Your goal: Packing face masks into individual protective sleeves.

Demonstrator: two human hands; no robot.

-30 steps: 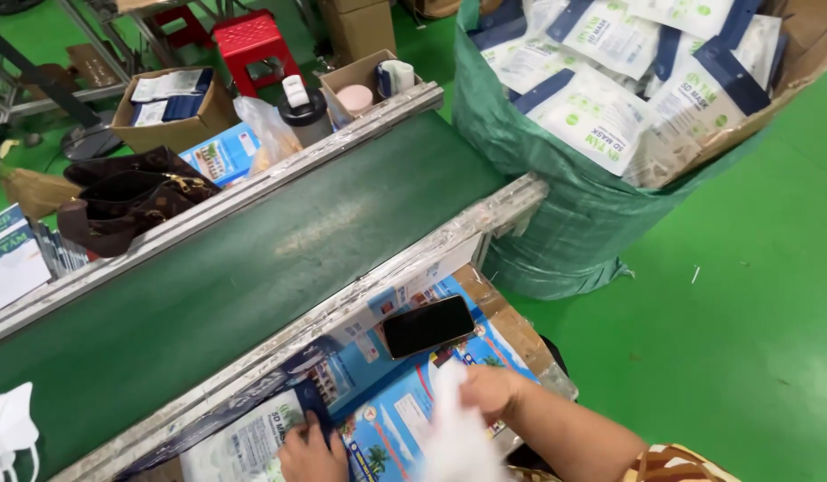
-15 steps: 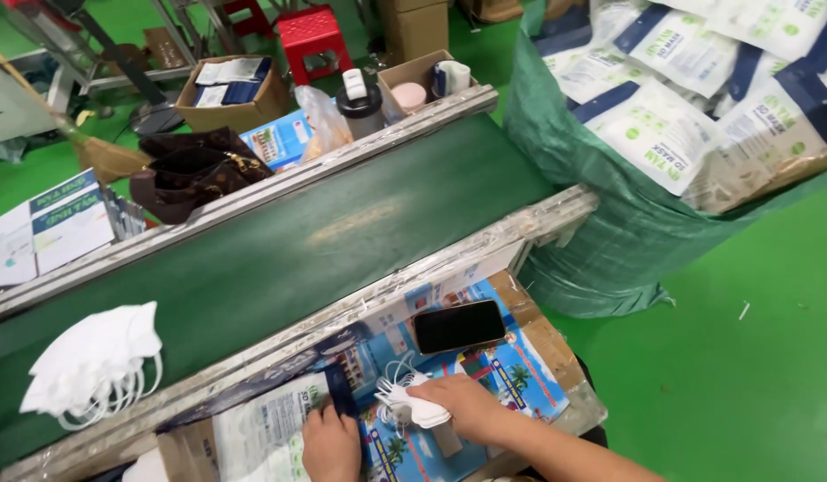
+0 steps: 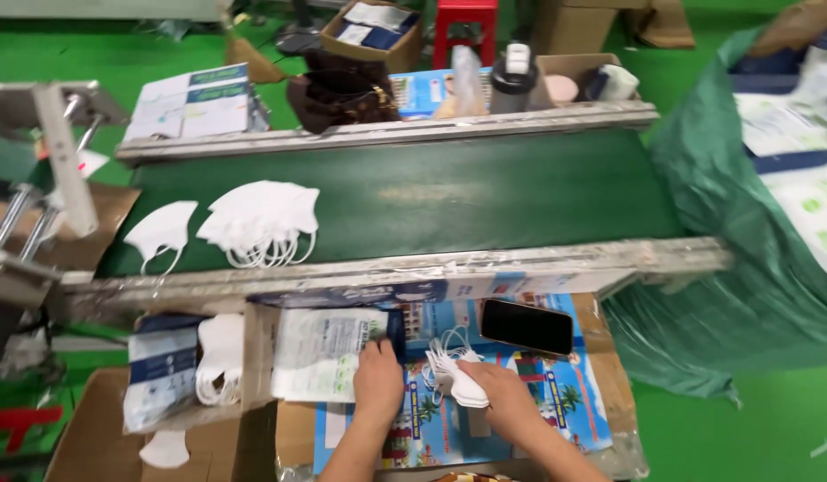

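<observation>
Face masks, white, one stack, in my hands

My right hand (image 3: 501, 393) grips the mask stack (image 3: 454, 379); my left hand (image 3: 379, 382) presses flat on the packaging pouch (image 3: 320, 353).

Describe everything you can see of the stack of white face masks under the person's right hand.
The stack of white face masks looks like soft, folded fabric, several pieces layered together, with thin white ear loops curling out at its upper left. It lies flat on a colourful printed sheet, just below a dark smartphone. The right hand presses on it from the right; the left hand rests beside it on a flat printed bag.
</observation>
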